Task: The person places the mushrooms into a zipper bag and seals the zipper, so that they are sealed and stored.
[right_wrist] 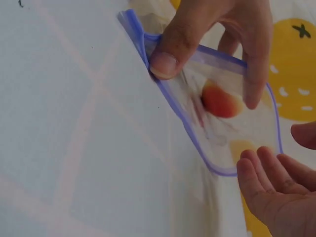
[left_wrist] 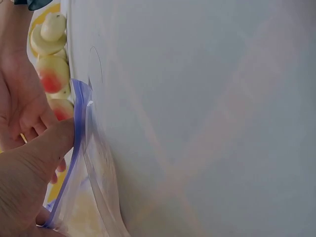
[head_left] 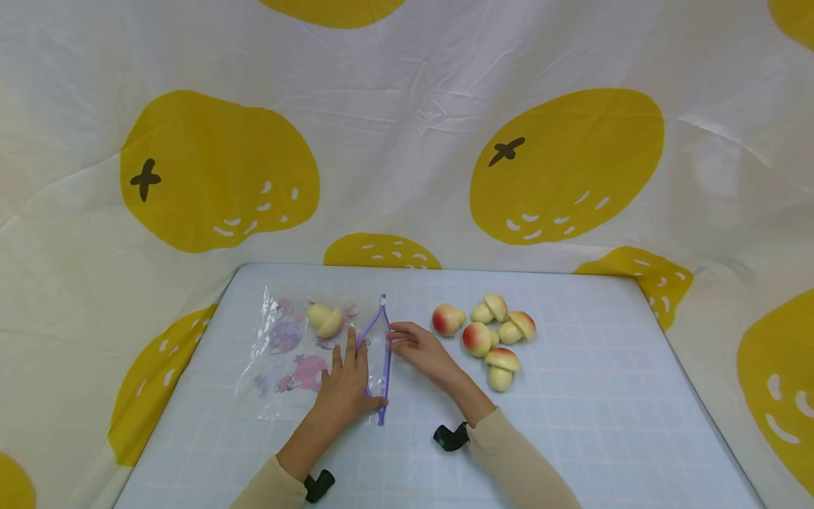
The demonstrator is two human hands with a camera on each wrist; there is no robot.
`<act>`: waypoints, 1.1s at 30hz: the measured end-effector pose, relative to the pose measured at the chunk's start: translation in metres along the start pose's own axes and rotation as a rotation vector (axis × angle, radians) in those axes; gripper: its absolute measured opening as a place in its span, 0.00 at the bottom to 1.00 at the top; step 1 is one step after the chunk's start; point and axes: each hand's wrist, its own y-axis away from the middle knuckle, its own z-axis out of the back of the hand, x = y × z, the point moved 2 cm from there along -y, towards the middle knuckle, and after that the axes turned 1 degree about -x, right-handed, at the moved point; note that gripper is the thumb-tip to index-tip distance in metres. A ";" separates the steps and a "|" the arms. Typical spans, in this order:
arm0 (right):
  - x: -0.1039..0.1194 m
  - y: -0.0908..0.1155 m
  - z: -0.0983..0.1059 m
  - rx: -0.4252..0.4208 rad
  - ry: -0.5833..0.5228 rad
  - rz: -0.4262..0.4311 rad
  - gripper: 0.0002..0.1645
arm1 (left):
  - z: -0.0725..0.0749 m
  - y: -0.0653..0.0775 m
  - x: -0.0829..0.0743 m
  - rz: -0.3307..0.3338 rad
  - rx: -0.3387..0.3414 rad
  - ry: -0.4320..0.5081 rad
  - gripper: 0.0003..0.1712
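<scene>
A clear zip bag (head_left: 263, 385) with pink and purple cartoon prints and a purple zip edge lies flat, its mouth parted toward the right. Inside it sits one toy mushroom (head_left: 324, 319), whose red cap shows through the mouth in the right wrist view. My left hand (head_left: 345, 385) spreads straight fingers across the mouth, the thumb (right_wrist: 165, 64) against one zip edge and fingers at the other. At the mouth's right side is my right hand (head_left: 421, 350), palm turned toward the bag, fingers loosely extended at the rim and holding nothing.
Several toy mushrooms (head_left: 502, 359) with red and cream caps lie grouped to the right of the right hand. The table (head_left: 610, 396) has a pale checked cover. Behind it hangs a white curtain (head_left: 394, 141) printed with yellow fruit.
</scene>
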 end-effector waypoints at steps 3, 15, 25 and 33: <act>0.004 0.005 0.004 -0.002 0.012 0.009 0.28 | 0.000 0.000 0.000 0.005 0.006 0.008 0.71; 0.028 0.029 0.029 -0.055 0.060 0.027 0.27 | 0.000 0.000 0.001 0.016 0.015 0.020 0.71; 0.041 0.050 0.058 -0.098 0.023 0.103 0.27 | 0.000 0.000 0.002 -0.001 0.008 0.034 0.71; 0.050 0.069 0.093 -0.198 0.088 0.096 0.29 | 0.000 0.000 0.003 -0.001 0.015 0.038 0.71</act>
